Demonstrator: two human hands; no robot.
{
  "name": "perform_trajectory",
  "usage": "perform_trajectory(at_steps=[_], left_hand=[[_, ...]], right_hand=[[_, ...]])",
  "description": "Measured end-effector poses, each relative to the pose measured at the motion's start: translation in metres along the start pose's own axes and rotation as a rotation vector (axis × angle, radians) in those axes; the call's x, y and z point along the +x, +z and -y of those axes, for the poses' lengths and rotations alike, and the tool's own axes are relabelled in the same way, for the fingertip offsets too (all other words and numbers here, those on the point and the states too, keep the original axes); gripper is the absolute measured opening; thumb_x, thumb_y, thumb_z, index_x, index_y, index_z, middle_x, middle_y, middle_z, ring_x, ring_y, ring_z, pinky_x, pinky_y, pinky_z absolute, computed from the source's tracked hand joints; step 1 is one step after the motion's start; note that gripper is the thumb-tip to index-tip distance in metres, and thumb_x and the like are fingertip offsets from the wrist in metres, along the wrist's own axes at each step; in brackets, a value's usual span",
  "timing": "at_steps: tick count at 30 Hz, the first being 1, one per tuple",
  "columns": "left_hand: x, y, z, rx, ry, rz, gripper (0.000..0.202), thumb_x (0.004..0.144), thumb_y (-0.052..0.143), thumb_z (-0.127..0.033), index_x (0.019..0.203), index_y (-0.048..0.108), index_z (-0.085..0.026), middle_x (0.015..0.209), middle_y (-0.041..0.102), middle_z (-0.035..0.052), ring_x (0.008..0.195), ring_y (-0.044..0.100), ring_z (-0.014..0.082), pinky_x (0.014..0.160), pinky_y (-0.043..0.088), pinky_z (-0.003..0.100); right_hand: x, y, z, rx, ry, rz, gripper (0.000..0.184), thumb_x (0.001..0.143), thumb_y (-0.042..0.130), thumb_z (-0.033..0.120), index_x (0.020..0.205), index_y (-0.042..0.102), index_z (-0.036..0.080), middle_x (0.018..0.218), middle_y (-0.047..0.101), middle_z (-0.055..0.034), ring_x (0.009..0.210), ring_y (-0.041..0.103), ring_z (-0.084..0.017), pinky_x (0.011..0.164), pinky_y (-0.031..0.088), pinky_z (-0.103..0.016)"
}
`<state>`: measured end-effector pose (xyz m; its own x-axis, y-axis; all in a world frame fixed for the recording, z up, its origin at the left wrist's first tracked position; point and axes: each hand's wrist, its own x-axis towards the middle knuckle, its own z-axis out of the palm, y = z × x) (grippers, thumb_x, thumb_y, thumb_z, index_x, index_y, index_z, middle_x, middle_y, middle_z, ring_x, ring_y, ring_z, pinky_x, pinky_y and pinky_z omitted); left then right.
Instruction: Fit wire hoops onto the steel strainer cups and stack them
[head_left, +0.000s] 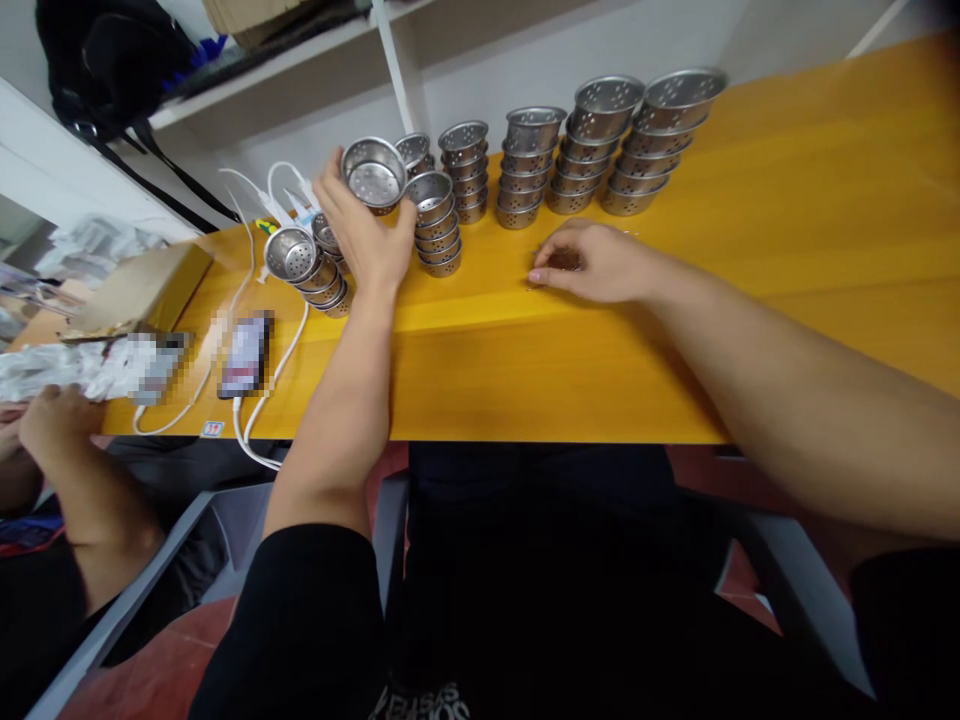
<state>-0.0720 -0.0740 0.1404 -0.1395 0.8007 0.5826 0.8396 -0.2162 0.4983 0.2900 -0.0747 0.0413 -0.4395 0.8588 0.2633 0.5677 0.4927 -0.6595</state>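
My left hand [367, 230] is raised over the back of the table, its fingers and thumb wrapped round the sides of a perforated metal cup [375, 172]. The cup's open mouth faces up toward me. Just right of this hand stands a stack of similar metal cups [437, 235]. To its left, another stack [307, 270] leans. My right hand [589, 262] lies low on the tabletop, in front of the taller stacks, with fingers curled and thumb and forefinger close together. What it holds, if anything, cannot be made out.
Several more cup stacks [581, 165] line the back of the yellow table [525, 370]. Left are a phone [246, 355] with white cables, a cardboard box [142, 290] and plastic bags [82, 368]. Another person's hand [60, 425] is at far left. A shelf [300, 75] stands behind.
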Motion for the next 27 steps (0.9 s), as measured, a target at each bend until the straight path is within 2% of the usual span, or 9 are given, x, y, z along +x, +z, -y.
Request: perform_trajectory(at_steps=[2, 5, 7, 10, 13, 16, 19, 23, 27], left_hand=[[-0.006, 0.004, -0.006, -0.027, 0.052, 0.049, 0.105, 0.117, 0.068, -0.079, 0.2, 0.029, -0.028, 0.203, 0.059, 0.0041, 0.206, 0.017, 0.0305, 0.174, 0.005, 0.057], [-0.012, 0.013, -0.01, -0.099, 0.222, -0.027, 0.1, 0.109, 0.08, -0.064, 0.192, 0.046, -0.02, 0.199, 0.061, 0.0126, 0.197, 0.041, 0.0295, 0.174, 0.025, 0.043], [-0.016, 0.017, -0.015, -0.166, 0.324, -0.02, 0.096, 0.104, 0.084, -0.054, 0.187, 0.051, -0.02, 0.197, 0.061, 0.0157, 0.194, 0.047, 0.0306, 0.173, 0.031, 0.041], [-0.025, 0.026, -0.027, -0.25, 0.387, 0.193, 0.095, 0.101, 0.094, -0.05, 0.186, 0.054, -0.035, 0.2, 0.059, 0.0094, 0.2, 0.041, 0.0377, 0.173, 0.033, 0.053], [-0.038, 0.044, -0.036, -0.356, 0.468, 0.449, 0.095, 0.097, 0.106, -0.048, 0.181, 0.063, -0.036, 0.194, 0.063, 0.0121, 0.195, 0.051, 0.0465, 0.167, 0.043, 0.062], [-0.051, 0.069, -0.033, -0.481, 0.513, 0.606, 0.094, 0.099, 0.109, -0.052, 0.179, 0.063, -0.031, 0.18, 0.073, 0.014, 0.182, 0.068, 0.0449, 0.159, 0.053, 0.064], [-0.055, 0.09, -0.019, -0.579, 0.441, 0.648, 0.092, 0.105, 0.105, -0.063, 0.178, 0.061, -0.029, 0.174, 0.076, 0.0149, 0.173, 0.077, 0.0393, 0.15, 0.062, 0.06], [-0.048, 0.105, 0.001, -0.606, 0.368, 0.635, 0.079, 0.109, 0.098, -0.077, 0.167, 0.07, -0.031, 0.165, 0.08, 0.011, 0.167, 0.08, 0.0379, 0.143, 0.066, 0.06], [-0.04, 0.114, 0.012, -0.637, 0.33, 0.605, 0.072, 0.114, 0.09, -0.079, 0.165, 0.072, -0.032, 0.159, 0.081, 0.01, 0.162, 0.082, 0.0387, 0.139, 0.068, 0.063]], right_hand=[[0.001, 0.0, 0.002, -0.008, 0.013, -0.001, 0.047, 0.105, 0.089, 0.083, 0.106, 0.085, 0.036, 0.112, 0.089, -0.0133, 0.097, 0.079, -0.043, 0.096, 0.068, -0.069], [-0.001, -0.002, 0.012, 0.003, -0.03, -0.072, 0.051, 0.108, 0.088, 0.085, 0.112, 0.085, 0.034, 0.122, 0.089, -0.0166, 0.111, 0.08, -0.044, 0.109, 0.068, -0.07], [-0.004, -0.005, 0.025, 0.018, -0.104, -0.179, 0.054, 0.112, 0.086, 0.088, 0.126, 0.086, 0.036, 0.137, 0.087, -0.0183, 0.128, 0.078, -0.048, 0.123, 0.064, -0.071], [-0.012, -0.01, 0.052, 0.057, -0.179, -0.321, 0.054, 0.118, 0.08, 0.085, 0.149, 0.083, 0.041, 0.155, 0.082, -0.0181, 0.14, 0.076, -0.05, 0.13, 0.062, -0.071], [-0.017, -0.012, 0.072, 0.059, -0.193, -0.396, 0.039, 0.122, 0.076, 0.073, 0.149, 0.084, 0.046, 0.156, 0.082, -0.017, 0.136, 0.076, -0.049, 0.126, 0.063, -0.072], [-0.015, -0.01, 0.074, 0.035, -0.257, -0.281, 0.021, 0.117, 0.08, 0.057, 0.126, 0.089, 0.04, 0.138, 0.085, -0.0163, 0.123, 0.079, -0.048, 0.117, 0.066, -0.072], [-0.01, -0.005, 0.065, 0.049, -0.329, -0.112, 0.016, 0.108, 0.08, 0.046, 0.104, 0.086, 0.032, 0.122, 0.084, -0.0148, 0.11, 0.081, -0.044, 0.106, 0.068, -0.069], [-0.007, -0.003, 0.057, 0.089, -0.302, -0.079, 0.021, 0.106, 0.086, 0.048, 0.092, 0.081, 0.032, 0.134, 0.083, -0.0161, 0.122, 0.079, -0.045, 0.112, 0.068, -0.071], [-0.008, -0.005, 0.06, 0.119, -0.274, -0.057, 0.03, 0.104, 0.097, 0.061, 0.1, 0.084, 0.034, 0.145, 0.079, -0.0171, 0.132, 0.075, -0.049, 0.12, 0.067, -0.077]])
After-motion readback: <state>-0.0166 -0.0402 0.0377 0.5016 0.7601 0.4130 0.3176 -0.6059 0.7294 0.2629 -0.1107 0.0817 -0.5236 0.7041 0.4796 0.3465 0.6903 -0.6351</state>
